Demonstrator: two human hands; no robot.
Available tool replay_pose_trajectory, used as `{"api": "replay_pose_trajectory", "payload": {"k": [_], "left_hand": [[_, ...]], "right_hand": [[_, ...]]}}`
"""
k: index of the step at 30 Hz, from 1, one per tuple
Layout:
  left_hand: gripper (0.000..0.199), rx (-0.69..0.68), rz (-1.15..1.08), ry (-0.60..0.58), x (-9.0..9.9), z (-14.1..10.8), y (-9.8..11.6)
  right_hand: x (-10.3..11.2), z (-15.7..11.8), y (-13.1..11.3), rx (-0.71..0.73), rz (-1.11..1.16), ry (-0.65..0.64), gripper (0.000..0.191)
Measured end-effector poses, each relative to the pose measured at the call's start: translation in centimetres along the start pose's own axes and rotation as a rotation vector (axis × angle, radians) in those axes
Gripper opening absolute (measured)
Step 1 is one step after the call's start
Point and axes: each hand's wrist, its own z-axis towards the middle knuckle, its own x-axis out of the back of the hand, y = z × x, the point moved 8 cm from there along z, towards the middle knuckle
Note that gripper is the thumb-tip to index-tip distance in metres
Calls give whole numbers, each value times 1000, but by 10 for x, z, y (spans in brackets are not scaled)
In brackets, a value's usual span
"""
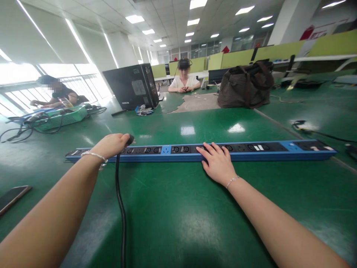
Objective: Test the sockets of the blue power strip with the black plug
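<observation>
A long blue power strip (156, 158) with black socket panels lies across the green table. My left hand (113, 144) is closed on a black power plug (130, 139), held just above the strip's left part. From that hand a thick black cord (120, 208) runs down toward the near edge of the view. My right hand (217, 162) rests on the strip right of its middle, fingers spread over the sockets. The plug's prongs are small and hard to make out.
Beyond the strip stand a black computer case (131, 87), gloves (144, 110) and a brown bag (245, 87). A green basket (64, 118) with cables sits at left, a phone (12, 197) nearer. Two people (184, 80) sit farther off. Black cables (320, 132) lie at right.
</observation>
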Motion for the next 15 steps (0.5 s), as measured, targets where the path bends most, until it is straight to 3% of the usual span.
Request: {"api": "replay_pose_trajectory", "payload": {"k": [3,6,15], "left_hand": [[44,-38,-48,-125,-14,-1,22],[51,9,-128,-114,-22,-1,39],[59,-67,-198,-157,-38,6,102]], "right_hand": [[0,0,-1,5,-3,-1,47],[0,0,0,6,-5,-3,47],[1,0,0,-2,-8,-7,47]]}}
